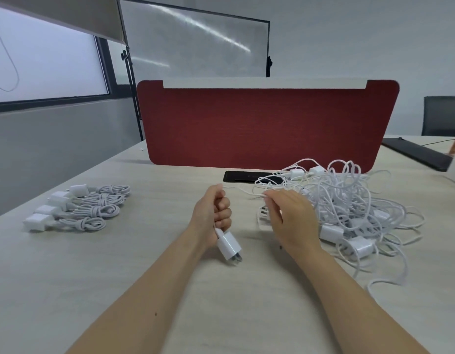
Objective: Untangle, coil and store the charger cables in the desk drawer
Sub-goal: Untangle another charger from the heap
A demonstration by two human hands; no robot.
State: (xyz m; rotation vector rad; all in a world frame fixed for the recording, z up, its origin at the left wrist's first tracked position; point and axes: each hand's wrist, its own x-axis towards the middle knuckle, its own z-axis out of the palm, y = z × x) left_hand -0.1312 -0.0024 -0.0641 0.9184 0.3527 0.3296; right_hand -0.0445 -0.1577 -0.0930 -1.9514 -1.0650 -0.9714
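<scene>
My left hand is curled in a fist round a white charger cable, and its plug adapter hangs below the fist with the prongs pointing down. From the fist the thin cable runs right to my right hand, which pinches it at the fingertips. Right of that hand lies a big tangled pile of white chargers and cables. Several coiled chargers lie in a row at the left of the desk. No drawer is in view.
A red divider panel stands across the back of the light wooden desk. A black cable slot sits in front of it. A dark laptop-like object lies at the far right, with a chair behind it.
</scene>
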